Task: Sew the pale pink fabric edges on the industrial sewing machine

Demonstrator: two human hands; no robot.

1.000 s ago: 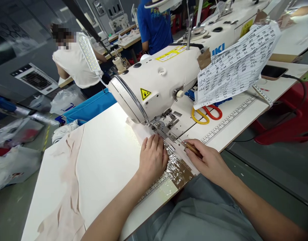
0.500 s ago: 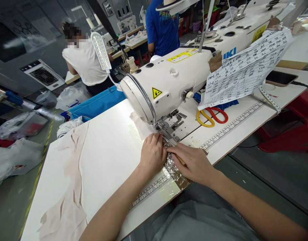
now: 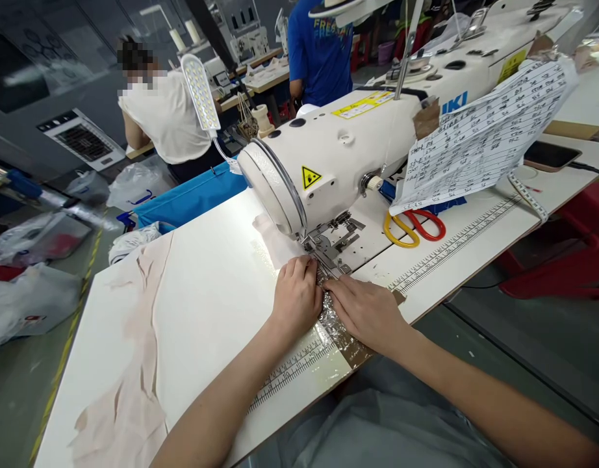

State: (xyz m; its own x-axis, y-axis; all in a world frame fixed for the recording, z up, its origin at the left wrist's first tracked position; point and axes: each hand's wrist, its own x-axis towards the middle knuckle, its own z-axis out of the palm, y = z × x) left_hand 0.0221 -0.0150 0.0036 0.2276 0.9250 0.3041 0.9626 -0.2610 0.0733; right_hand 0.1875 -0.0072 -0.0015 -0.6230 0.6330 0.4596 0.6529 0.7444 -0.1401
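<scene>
A white sewing machine [image 3: 323, 156] stands on the white table [image 3: 206, 305]. Just in front of its needle area, my left hand [image 3: 298, 292] is closed, fingers curled down beside the metal guide; what it pinches is hidden. A pale pink fabric piece [image 3: 275, 242] lies just beyond it. My right hand [image 3: 365, 309] is closed too, fingertips near the left hand, over shiny brown tape [image 3: 348, 344]; anything under its fingers is too small to tell. More pale pink fabric [image 3: 141, 370] lies along the table's left side.
Scissors with yellow and red handles [image 3: 429, 225] lie right of the machine, under a handwritten paper sheet [image 3: 484, 143]. A phone [image 3: 551, 156] rests farther right. A lamp [image 3: 201, 91] rises behind the machine. Two people are in the background, beyond blue cloth [image 3: 192, 198].
My right hand has flattened slightly over the tape, and the tan object seen under its fingers before is now hidden. My left hand has barely moved. The view has shifted slightly.
</scene>
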